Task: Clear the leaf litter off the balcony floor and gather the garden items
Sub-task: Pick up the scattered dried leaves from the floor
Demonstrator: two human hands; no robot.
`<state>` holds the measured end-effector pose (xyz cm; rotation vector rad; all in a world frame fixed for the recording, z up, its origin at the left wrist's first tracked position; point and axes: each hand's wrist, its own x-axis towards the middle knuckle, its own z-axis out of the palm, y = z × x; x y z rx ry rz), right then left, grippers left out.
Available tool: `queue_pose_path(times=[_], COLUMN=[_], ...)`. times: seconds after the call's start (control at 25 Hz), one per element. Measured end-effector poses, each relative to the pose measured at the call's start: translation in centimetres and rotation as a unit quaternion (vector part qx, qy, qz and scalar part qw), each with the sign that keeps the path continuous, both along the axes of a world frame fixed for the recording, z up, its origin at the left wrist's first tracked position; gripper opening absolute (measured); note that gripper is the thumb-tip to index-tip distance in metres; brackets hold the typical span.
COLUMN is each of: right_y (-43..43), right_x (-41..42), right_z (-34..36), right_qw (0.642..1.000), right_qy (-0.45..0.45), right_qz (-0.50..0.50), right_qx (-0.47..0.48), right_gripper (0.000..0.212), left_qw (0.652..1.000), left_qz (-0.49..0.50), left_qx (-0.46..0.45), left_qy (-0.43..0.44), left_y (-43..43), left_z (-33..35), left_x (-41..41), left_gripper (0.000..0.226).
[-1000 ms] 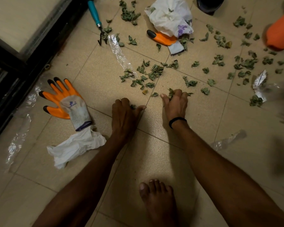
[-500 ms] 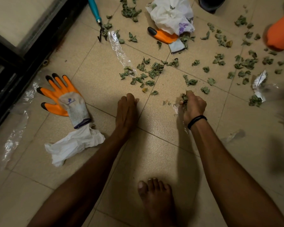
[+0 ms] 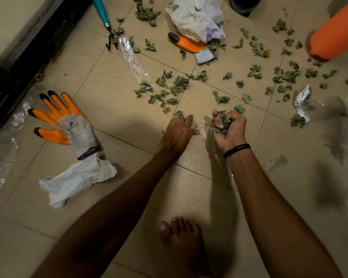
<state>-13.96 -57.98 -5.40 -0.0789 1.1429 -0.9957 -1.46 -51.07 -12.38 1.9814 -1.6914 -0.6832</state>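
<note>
The tiled floor [image 3: 113, 109] spreads under both my hands. Far to the left of my left hand runs a dark frame [image 3: 38, 43]. Well beyond my right hand and off to its right lies an orange tube [image 3: 335, 37]. Straight ahead of my right hand, far off, sits a crumpled white bag [image 3: 197, 17], and a glove [image 3: 186, 44] pokes out from under its near edge. A second glove [image 3: 68, 121], orange and grey, lies flat well to the left of my left hand, its cuff touching a wad of white paper [image 3: 78, 177] nearer to me. A teal-handled rake [image 3: 103, 15] lies far ahead and left, its tines in a few leaves, with a strip of clear film [image 3: 133, 59] running from there toward my hands. My bare foot [image 3: 181, 235] stands behind both hands, between my forearms.

My left hand [image 3: 179, 131] rests palm down on the tile, fingers loose, grasping nothing. My right hand [image 3: 230, 127], just beside it, is turned palm up and clenched round a clump [image 3: 223, 122] of dry leaves — bits stick out between the fingers.

Most of the leaves [image 3: 177, 85] lie loose on the tile ahead of both hands and out to the right; one or two sit just by my left fingertips. A black band [image 3: 236, 150] circles my right wrist.
</note>
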Motion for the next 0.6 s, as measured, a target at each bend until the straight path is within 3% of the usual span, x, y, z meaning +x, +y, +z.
queue_pose_path(times=[0.28, 0.48, 0.6], right_y=[0.6, 0.2, 0.1], right_x=[-1.1, -1.2, -1.4], right_z=[-0.3, 0.1, 0.0], right_qw=[0.997, 0.995, 0.995], right_qy=[-0.067, -0.072, -0.075], right_qz=[0.031, 0.057, 0.061], right_qx=[-0.023, -0.03, -0.022], right_gripper=[0.01, 0.005, 0.003], left_qw=[0.994, 0.993, 0.993], left_qz=[0.049, 0.049, 0.083], left_qx=[-0.098, -0.102, -0.08], left_qy=[-0.007, -0.027, 0.03], left_y=[-0.6, -1.7, -1.7], left_z=[-1.6, -1.4, -1.4], left_x=[-0.9, -1.2, -0.8], left_gripper=[0.01, 0.005, 0.008])
